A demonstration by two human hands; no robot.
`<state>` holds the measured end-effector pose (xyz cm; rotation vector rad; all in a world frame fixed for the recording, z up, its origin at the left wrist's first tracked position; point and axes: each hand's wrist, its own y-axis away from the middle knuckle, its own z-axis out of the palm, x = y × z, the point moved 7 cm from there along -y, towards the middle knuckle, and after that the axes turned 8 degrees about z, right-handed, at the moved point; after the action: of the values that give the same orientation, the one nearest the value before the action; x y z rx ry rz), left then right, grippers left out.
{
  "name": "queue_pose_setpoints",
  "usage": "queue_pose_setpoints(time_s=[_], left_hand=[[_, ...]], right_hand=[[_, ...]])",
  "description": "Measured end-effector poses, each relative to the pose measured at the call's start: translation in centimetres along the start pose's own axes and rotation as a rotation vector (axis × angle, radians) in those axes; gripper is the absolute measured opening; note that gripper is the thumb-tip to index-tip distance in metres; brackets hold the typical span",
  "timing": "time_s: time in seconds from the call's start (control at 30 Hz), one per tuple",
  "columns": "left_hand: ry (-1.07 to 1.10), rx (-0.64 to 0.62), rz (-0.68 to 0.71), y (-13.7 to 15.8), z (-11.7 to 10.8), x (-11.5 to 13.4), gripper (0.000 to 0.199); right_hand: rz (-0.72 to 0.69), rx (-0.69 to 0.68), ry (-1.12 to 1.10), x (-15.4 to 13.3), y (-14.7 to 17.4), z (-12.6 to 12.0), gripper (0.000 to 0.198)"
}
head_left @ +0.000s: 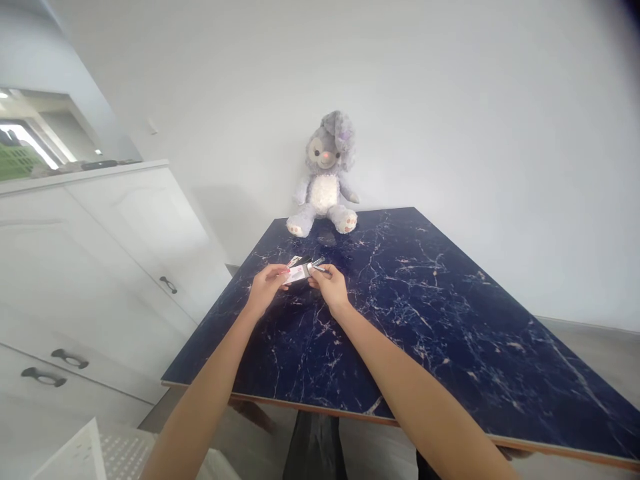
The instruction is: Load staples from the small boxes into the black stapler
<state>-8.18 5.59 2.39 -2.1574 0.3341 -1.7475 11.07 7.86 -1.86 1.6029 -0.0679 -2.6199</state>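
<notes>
Both hands meet over the dark blue table, holding a small flat white box [296, 274] with faint print and a greyish right end. My left hand [267, 285] is closed on the box's left end, thumb on top. My right hand [330, 285] pinches the right end, where a slim silvery stick-like piece [319, 261] juts out past the fingers. Just behind the box a small card with red and black marks [295, 261] and a dark piece show in part. Whether these lie on the table or are held, I cannot tell.
A grey plush rabbit [326, 190] sits at the back of the marble-patterned table [400, 313], against the white wall. White cabinets [115, 233] with dark handles stand on the left. A white perforated plastic thing [120, 455] is at the lower left, below the table edge.
</notes>
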Motion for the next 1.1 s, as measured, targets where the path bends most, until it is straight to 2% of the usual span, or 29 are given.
queue_pose_setpoints(time_s=[0.17, 0.37, 0.57, 0.77, 0.93, 1.1], left_hand=[[0.042, 0.019, -0.031, 0.0, 0.0, -0.4, 0.044], [0.065, 0.143, -0.008, 0.0, -0.9, 0.2, 0.042], [0.067, 0.08, -0.039, -0.1, -0.8, -0.2, 0.036], [0.127, 0.135, -0.141, -0.1, -1.1, -1.5, 0.033], [0.135, 0.04, -0.177, 0.1, -0.2, -1.2, 0.034], [0.144, 0.083, -0.186, 0.1, -0.5, -1.2, 0.032]], right_hand=[[0.029, 0.011, -0.046, 0.0, 0.0, -0.2, 0.034], [0.048, 0.012, -0.107, -0.1, 0.0, -0.3, 0.032], [0.025, 0.007, -0.136, -0.2, 0.0, -0.5, 0.036], [0.031, 0.002, -0.171, 0.0, -0.1, -0.3, 0.037], [0.04, -0.05, -0.157, 0.1, 0.0, 0.1, 0.037], [0.033, -0.04, -0.153, 0.1, 0.1, 0.0, 0.037]])
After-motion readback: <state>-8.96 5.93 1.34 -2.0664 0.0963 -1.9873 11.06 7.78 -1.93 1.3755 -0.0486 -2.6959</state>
